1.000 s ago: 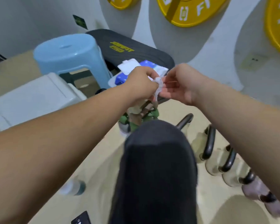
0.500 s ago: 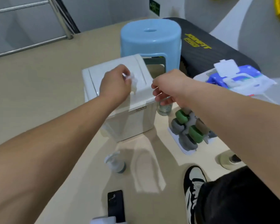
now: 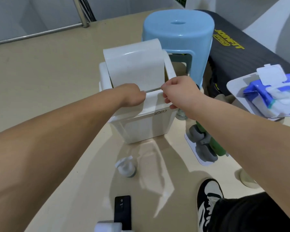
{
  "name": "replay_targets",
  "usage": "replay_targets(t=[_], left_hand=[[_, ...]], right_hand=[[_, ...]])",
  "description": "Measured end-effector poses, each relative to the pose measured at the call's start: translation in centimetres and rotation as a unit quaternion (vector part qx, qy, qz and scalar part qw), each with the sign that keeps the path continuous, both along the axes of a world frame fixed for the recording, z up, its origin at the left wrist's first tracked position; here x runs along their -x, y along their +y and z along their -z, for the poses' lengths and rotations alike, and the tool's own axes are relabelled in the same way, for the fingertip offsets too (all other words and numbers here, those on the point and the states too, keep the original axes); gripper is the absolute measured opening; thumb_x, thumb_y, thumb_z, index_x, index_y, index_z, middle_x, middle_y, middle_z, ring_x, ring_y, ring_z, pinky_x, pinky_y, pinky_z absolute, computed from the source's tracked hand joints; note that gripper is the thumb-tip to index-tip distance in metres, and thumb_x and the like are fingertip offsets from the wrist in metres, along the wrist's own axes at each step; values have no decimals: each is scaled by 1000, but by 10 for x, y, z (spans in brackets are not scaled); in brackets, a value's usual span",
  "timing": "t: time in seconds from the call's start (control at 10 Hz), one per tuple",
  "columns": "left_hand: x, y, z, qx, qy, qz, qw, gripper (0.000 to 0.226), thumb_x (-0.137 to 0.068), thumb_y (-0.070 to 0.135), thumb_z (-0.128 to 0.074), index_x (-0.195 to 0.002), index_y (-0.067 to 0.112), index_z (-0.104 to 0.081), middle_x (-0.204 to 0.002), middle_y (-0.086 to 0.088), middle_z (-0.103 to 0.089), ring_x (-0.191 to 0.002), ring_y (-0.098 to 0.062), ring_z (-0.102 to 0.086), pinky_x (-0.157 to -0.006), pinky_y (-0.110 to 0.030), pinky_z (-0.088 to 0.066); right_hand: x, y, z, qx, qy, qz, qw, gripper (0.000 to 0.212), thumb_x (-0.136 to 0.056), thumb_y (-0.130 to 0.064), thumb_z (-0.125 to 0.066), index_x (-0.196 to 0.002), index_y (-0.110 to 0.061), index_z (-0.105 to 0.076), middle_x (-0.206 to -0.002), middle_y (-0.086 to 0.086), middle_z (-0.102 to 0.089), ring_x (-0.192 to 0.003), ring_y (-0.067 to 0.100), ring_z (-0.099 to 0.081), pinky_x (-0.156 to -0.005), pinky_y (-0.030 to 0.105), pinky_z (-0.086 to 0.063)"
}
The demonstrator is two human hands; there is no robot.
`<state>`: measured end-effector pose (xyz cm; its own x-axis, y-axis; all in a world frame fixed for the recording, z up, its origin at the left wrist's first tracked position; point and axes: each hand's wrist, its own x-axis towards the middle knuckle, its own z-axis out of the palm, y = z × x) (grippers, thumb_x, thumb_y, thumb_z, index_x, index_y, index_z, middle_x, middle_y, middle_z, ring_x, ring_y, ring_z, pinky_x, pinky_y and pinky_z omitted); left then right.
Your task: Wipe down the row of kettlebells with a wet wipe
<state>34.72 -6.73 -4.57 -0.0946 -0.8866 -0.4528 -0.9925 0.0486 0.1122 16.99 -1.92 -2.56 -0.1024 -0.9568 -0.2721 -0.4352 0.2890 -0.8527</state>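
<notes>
The white swing-lid bin (image 3: 141, 126) stands on the floor ahead of me, its lid (image 3: 136, 64) tipped up and back. My left hand (image 3: 131, 95) is at the lid's opening with its fingertips hidden inside; the wet wipe is out of sight. My right hand (image 3: 177, 92) is at the bin's front rim, thumb and forefinger pinching the lid's lower edge. The blue pack of wet wipes (image 3: 274, 96) lies flap-open on a white tray (image 3: 236, 86) at the right. One beige kettlebell (image 3: 248, 180) shows partly at the lower right, behind my right arm.
A blue plastic stool (image 3: 179, 29) stands behind the bin, with a black padded bench (image 3: 241, 47) to its right. Green and grey dumbbells (image 3: 204, 148) sit on a white rack. A small spray bottle (image 3: 126, 168), a black phone (image 3: 122, 210) and my shoe (image 3: 209, 196) are on the floor.
My view swung from the kettlebell row to the bin. My left hand carried the wipe to the bin, whose lid has tipped open. My right hand came to the lid's edge.
</notes>
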Motion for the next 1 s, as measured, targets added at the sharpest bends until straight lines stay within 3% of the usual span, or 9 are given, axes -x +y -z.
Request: replay_targets(t=[0.1, 0.2, 0.3, 0.4, 0.5, 0.6, 0.7, 0.9, 1.0], left_hand=[[-1, -3, -10, 73, -20, 59, 995, 51, -106, 45, -26, -121, 12, -63, -132, -14, -61, -119, -34, -55, -98, -40, -45], [-6, -4, -13, 218, -10, 89, 972, 36, -102, 39, -37, -101, 16, -65, -108, -10, -67, -99, -34, -60, -85, -40, -52], [-4, 2, -2, 141, 67, 69, 985, 42, -105, 45, -35, -107, 16, -65, -114, -9, -67, -105, -30, -59, -89, -35, -46], [3, 6, 3, 4, 41, 27, 999, 67, -104, 60, -23, -126, 11, -63, -134, -11, -61, -122, -31, -54, -97, -37, -40], [8, 2, -5, 28, 25, 41, 998, 64, -103, 60, -29, -123, 12, -68, -130, -10, -64, -117, -30, -57, -95, -36, -43], [7, -3, -18, 175, 18, 66, 982, 44, -99, 51, -43, -101, 18, -72, -107, -6, -70, -100, -29, -62, -84, -36, -51], [3, -9, -27, 313, -26, 81, 946, 30, -96, 38, -49, -108, 17, -66, -113, -7, -63, -108, -33, -57, -78, -39, -50], [5, -14, -17, 236, -76, 66, 967, 51, -96, 43, -41, -133, 9, -48, -138, -12, -47, -132, -35, -39, -101, -48, -43], [9, -14, -20, 235, -73, 59, 967, 50, -95, 38, -45, -135, 9, -47, -142, -13, -44, -134, -36, -37, -105, -49, -41]], right_hand=[[3, -1, -5, 0, -2, 2, 1000, 21, -96, -13, -51, -101, -4, -70, -89, 11, -64, -78, 24, -60, -65, 35, -57], [4, 0, -10, 1, -9, 6, 1000, 21, -97, -12, -51, -101, -5, -70, -91, 13, -67, -78, 23, -63, -68, 36, -59], [5, 3, -14, 4, -5, 6, 1000, 21, -97, -11, -51, -101, -7, -71, -104, 18, -72, -78, 22, -66, -80, 44, -63], [5, 7, -14, 1, -6, 5, 1000, 21, -97, -13, -51, -101, -10, -72, -106, 15, -72, -77, 20, -68, -82, 44, -63], [9, 10, -16, 2, -10, 0, 1000, 20, -98, -14, -51, -100, -12, -72, -106, 11, -71, -75, 18, -69, -80, 42, -63], [12, 9, -17, 2, -20, 10, 1000, 20, -98, -14, -52, -98, -13, -71, -107, 10, -71, -76, 19, -69, -79, 41, -63], [12, 8, -17, 0, -28, 22, 999, 21, -98, -13, -51, -101, -7, -71, -107, 11, -71, -74, 20, -68, -81, 43, -63], [14, 14, -15, -4, -16, 1, 1000, 25, -97, -11, -49, -108, 0, -69, -99, 14, -71, -75, 21, -66, -66, 34, -55], [21, 18, -16, -2, -13, 17, 1000, 24, -98, -11, -49, -108, -2, -70, -107, 15, -72, -76, 21, -67, -67, 33, -57]])
